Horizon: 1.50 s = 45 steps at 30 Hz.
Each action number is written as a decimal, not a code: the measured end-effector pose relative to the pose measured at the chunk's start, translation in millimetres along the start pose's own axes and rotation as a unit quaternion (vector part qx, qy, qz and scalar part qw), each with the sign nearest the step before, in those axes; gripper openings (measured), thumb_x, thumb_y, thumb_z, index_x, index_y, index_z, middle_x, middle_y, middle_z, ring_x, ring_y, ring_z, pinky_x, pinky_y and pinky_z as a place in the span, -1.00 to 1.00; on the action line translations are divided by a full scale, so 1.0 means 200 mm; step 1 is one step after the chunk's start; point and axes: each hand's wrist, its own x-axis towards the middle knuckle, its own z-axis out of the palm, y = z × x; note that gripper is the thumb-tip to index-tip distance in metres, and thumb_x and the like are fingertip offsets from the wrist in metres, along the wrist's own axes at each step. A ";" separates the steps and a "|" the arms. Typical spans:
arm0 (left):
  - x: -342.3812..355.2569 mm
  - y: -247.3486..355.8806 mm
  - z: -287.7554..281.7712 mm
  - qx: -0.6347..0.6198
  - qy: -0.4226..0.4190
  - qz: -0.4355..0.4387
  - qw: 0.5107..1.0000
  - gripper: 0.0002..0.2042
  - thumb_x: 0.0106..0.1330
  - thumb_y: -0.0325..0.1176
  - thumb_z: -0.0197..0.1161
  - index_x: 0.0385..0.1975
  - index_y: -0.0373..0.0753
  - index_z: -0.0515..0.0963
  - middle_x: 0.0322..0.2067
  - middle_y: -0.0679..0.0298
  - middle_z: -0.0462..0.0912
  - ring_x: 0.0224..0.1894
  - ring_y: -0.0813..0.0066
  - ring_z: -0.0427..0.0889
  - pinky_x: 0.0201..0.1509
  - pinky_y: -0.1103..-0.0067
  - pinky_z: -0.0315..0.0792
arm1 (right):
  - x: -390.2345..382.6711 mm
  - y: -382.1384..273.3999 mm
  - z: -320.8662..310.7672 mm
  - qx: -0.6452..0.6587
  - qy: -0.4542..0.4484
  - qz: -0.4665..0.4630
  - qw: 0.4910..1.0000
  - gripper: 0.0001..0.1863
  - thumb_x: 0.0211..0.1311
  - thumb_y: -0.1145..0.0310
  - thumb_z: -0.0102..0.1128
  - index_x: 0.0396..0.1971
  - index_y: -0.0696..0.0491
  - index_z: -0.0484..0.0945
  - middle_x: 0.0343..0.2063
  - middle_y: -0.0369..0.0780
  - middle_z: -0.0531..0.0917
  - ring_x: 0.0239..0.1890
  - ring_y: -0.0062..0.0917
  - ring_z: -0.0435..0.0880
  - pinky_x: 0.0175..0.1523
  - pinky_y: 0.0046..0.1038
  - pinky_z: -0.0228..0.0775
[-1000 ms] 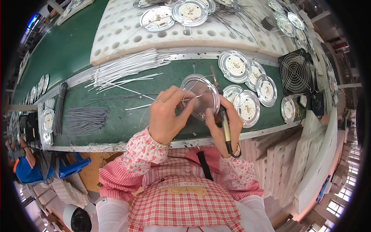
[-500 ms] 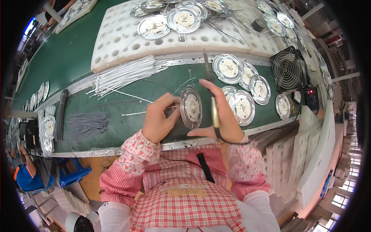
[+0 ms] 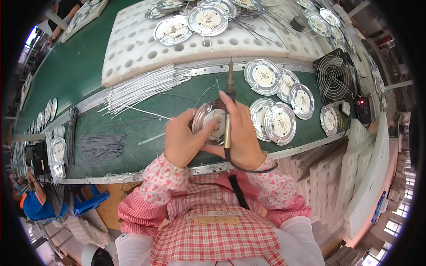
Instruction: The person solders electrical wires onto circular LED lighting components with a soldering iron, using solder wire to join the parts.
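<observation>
My left hand grips a round silver lamp plate, its thumb across the circuit-board face. A thin wire arcs up beside it. At the plate’s right, my right hand holds an upright soldering iron, tip pointing away from me, cord looping by my wrist; its thumb reaches under the plate’s lower edge. Several similar plates lie to the right on the green bench. Bundles of white wires and grey wires lie left of my hands.
A perforated white foam board bears more plates behind. A black fan and box with a red light stand right. Foam boards lean below. A co-worker in blue is at lower left, by a blue stool.
The plate has turned from its back to its circuit-board face. My right hand and iron swung leftward, and my left thumb now lies across the plate.
</observation>
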 end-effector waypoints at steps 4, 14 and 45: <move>0.03 0.04 -0.01 0.036 -0.046 -0.054 0.997 -0.68 0.13 -0.24 0.48 -0.28 -0.36 0.64 -0.38 0.16 0.69 -0.43 0.49 0.63 -0.34 0.56 0.46 | -0.04 0.01 0.02 -0.062 0.022 -0.019 0.998 0.14 -0.22 0.15 0.61 0.40 0.13 0.14 0.10 0.01 0.43 0.11 -0.07 0.41 0.18 -0.14 0.28; -0.14 -0.07 -0.10 0.040 -0.037 0.121 0.991 -0.87 0.30 -0.42 0.24 -0.43 -0.34 0.61 -0.31 0.17 0.61 -0.32 0.11 0.59 -0.24 0.33 0.45 | -0.18 0.04 -0.10 -0.101 0.060 -0.016 0.993 -0.45 0.02 0.22 0.50 0.01 0.13 0.56 -0.33 -0.16 0.64 -0.34 -0.31 0.62 -0.27 -0.43 0.43; -0.08 -0.03 0.02 0.286 0.017 0.395 0.873 -0.90 0.07 -0.42 0.33 -0.56 -0.30 0.60 -0.35 0.28 0.53 -0.21 0.35 0.55 -0.03 0.33 0.40 | -0.05 -0.04 -0.31 0.092 -0.114 0.101 0.984 -0.81 0.15 0.52 0.15 -0.24 0.11 0.65 -0.62 -0.17 0.60 -0.63 -0.44 0.60 -0.48 -0.47 0.41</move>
